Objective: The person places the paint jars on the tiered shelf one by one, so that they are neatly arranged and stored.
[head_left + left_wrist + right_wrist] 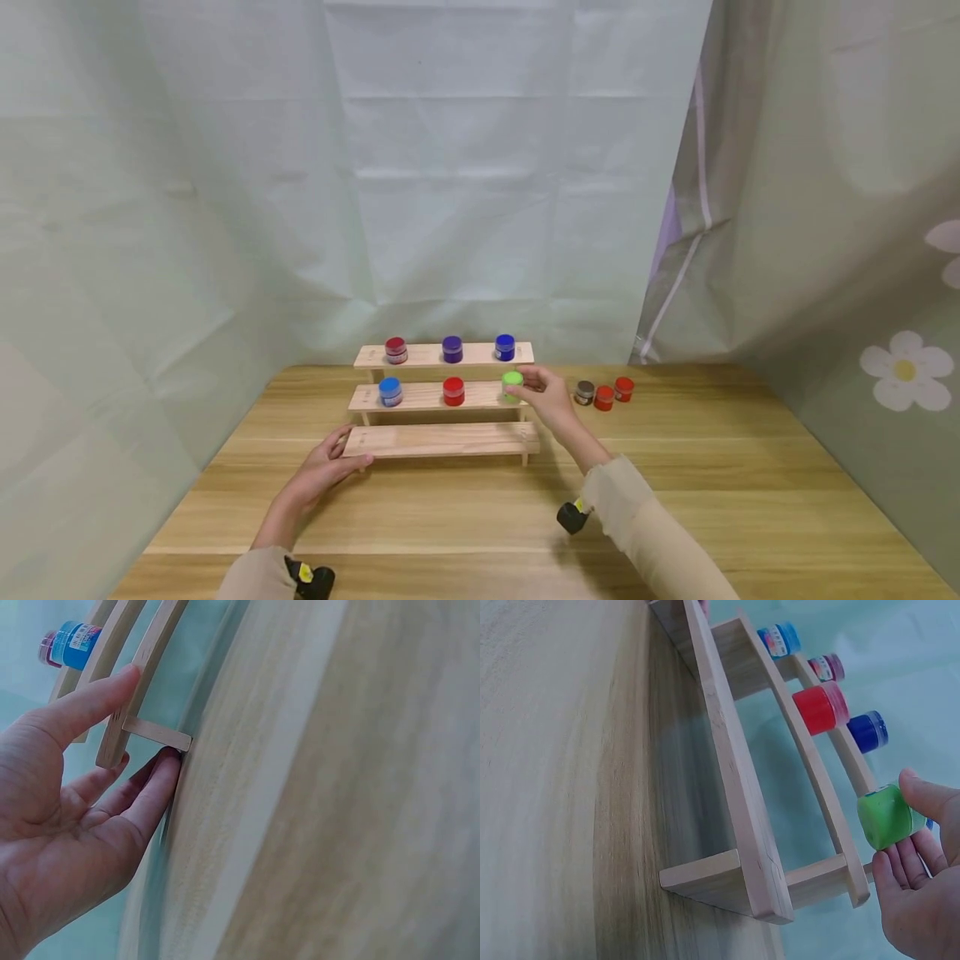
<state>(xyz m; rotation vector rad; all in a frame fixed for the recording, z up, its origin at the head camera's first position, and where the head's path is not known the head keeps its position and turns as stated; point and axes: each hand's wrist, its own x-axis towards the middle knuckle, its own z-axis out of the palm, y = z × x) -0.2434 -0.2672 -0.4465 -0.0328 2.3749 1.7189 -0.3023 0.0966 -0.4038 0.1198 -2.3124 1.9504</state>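
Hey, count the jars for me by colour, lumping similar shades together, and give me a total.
Red jars: 4
Blue or purple jars: 3
Green jar: 1
Dark grey jar: 1
Total: 9

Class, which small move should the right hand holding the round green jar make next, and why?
The right hand should probably lower the round green jar onto the right end of the middle pale wooden shelf: it seems to hang just above there, while a round blue jar and a round red jar stand along the same shelf.
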